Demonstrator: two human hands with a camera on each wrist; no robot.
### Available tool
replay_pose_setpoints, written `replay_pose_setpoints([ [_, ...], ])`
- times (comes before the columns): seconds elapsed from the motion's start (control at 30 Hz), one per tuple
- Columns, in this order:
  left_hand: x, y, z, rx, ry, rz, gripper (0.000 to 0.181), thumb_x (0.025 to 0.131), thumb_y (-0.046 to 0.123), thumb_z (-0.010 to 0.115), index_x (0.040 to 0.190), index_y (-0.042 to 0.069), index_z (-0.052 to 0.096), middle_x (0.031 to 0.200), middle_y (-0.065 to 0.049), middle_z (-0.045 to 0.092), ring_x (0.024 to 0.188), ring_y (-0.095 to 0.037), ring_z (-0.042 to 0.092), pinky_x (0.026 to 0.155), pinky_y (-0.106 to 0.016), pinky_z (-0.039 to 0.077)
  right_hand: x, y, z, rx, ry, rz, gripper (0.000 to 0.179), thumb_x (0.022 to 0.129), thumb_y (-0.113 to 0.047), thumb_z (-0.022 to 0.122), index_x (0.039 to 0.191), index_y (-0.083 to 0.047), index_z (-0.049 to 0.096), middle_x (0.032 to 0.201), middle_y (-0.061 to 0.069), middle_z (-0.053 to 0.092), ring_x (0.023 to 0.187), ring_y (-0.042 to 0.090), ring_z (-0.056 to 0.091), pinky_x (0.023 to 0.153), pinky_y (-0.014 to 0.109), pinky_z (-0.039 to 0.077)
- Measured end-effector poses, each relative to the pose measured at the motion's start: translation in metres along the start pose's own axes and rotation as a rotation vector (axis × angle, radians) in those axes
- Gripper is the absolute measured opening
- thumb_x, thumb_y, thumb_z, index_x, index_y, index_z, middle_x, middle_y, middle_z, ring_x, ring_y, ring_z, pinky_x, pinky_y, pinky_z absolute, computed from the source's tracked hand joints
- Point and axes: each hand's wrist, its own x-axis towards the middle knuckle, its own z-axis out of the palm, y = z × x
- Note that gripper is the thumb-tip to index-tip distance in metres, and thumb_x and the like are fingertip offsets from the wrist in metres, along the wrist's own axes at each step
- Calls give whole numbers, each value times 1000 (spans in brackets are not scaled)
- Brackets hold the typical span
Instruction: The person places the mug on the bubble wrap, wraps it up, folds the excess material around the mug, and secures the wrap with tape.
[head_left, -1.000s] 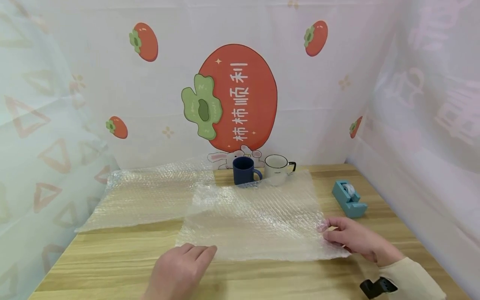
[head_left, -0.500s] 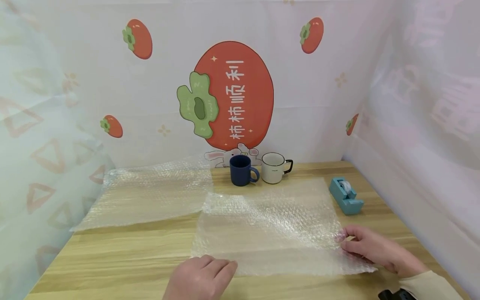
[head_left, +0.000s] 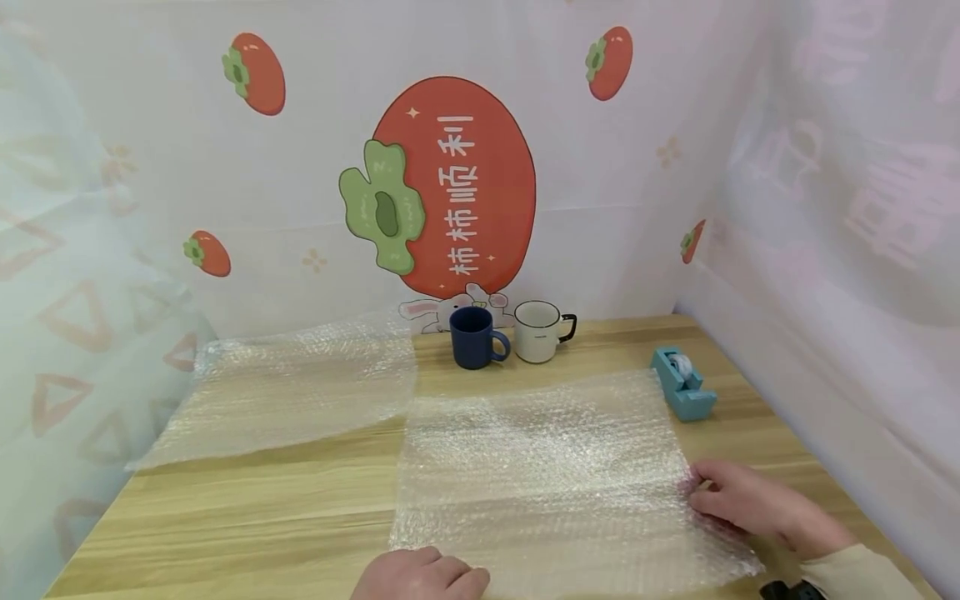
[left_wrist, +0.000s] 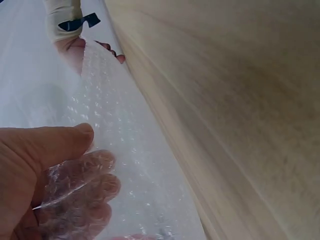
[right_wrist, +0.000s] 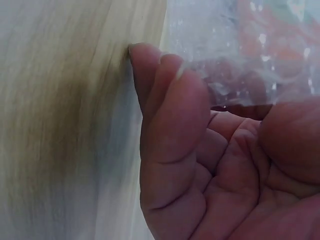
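Note:
A clear sheet of bubble wrap (head_left: 540, 475) spreads over the front middle of the table, between my two hands. My left hand (head_left: 423, 575) pinches its near left edge; in the left wrist view the thumb lies on top and the fingers (left_wrist: 102, 185) show through the film beneath. At the right edge my right hand (head_left: 757, 504) grips the sheet between thumb and fingers, and the right wrist view shows the edge passing into the curled fingers (right_wrist: 175, 115). A second bubble wrap sheet (head_left: 300, 392) lies flat at the left, its right side meeting the first one's corner.
Behind the sheets stand a dark blue mug (head_left: 472, 337) and a white mug (head_left: 536, 332) with a black handle. A teal tape dispenser (head_left: 684, 385) sits at the right, close to the sheet's far right corner. Printed cloth walls (head_left: 600, 167) enclose the wooden table (head_left: 247, 517).
Both hands have drawn the front bubble wrap sheet toward me and to the right, away from the mugs. It now lies flatter. The head view has shifted slightly.

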Motion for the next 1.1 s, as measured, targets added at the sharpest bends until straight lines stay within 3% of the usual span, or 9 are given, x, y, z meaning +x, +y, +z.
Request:
replay_pose_setpoints([
  [0.13, -8, -3, 1, -87, -62, -23, 28, 94, 55, 70, 96, 28, 76, 86, 16, 74, 65, 3, 59, 51, -8, 35, 3, -6, 3, -45, 26, 46, 14, 99, -9, 59, 108, 2, 60, 72, 4, 60, 53, 9, 48, 47, 22, 42],
  [0.3, -13, -14, -3, -207, -306, -121, 42, 98, 61, 61, 113, 25, 78, 100, 13, 77, 81, -2, 69, 57, -16, 48, 6, -10, 6, -99, 60, 71, 17, 97, -13, 63, 109, -1, 61, 75, 5, 60, 58, 12, 53, 51, 23, 44],
  [0.4, -10, -21, -6, -216, -421, -185, 50, 100, 64, 54, 121, 25, 76, 107, 11, 77, 90, -7, 72, 63, -24, 55, 6, -10, 6, -109, 67, 66, 16, 97, -12, 64, 108, -1, 62, 76, 4, 59, 59, 12, 53, 52, 24, 45],
  [0.47, -7, -27, -7, -207, -456, -192, 49, 102, 62, 54, 124, 23, 74, 111, 10, 76, 94, -10, 73, 68, -28, 58, 5, -9, 5, -115, 66, 58, 15, 96, -11, 63, 107, 0, 62, 76, 4, 59, 59, 11, 54, 52, 24, 45],
  [0.7, 1, -43, -6, -234, -640, -255, 49, 102, 51, 59, 134, 16, 68, 131, -7, 71, 113, -27, 70, 91, -41, 59, 3, -7, 4, -64, 32, 84, 17, 98, -8, 61, 110, 3, 60, 70, 4, 56, 55, 12, 48, 49, 24, 43],
  [0.83, -1, -47, -1, -249, -669, -287, 52, 100, 54, 61, 136, 16, 66, 135, -11, 68, 117, -30, 68, 95, -44, 57, 3, -7, 6, -87, 41, 74, 18, 95, -9, 62, 110, 2, 60, 66, 2, 54, 52, 11, 48, 48, 23, 42],
  [1.03, -11, -48, 8, -217, -586, -243, 48, 96, 53, 65, 127, 16, 68, 130, -10, 69, 112, -30, 68, 92, -42, 58, 6, -10, 8, -153, 79, 60, 18, 91, -10, 65, 106, 0, 61, 67, 1, 54, 54, 11, 50, 49, 23, 42],
  [1.1, -13, -48, 10, -203, -585, -234, 48, 96, 53, 66, 127, 16, 68, 130, -10, 69, 112, -30, 68, 92, -41, 58, 7, -11, 8, -164, 85, 74, 17, 92, -11, 65, 105, -1, 61, 69, 2, 55, 56, 12, 52, 49, 24, 42],
])
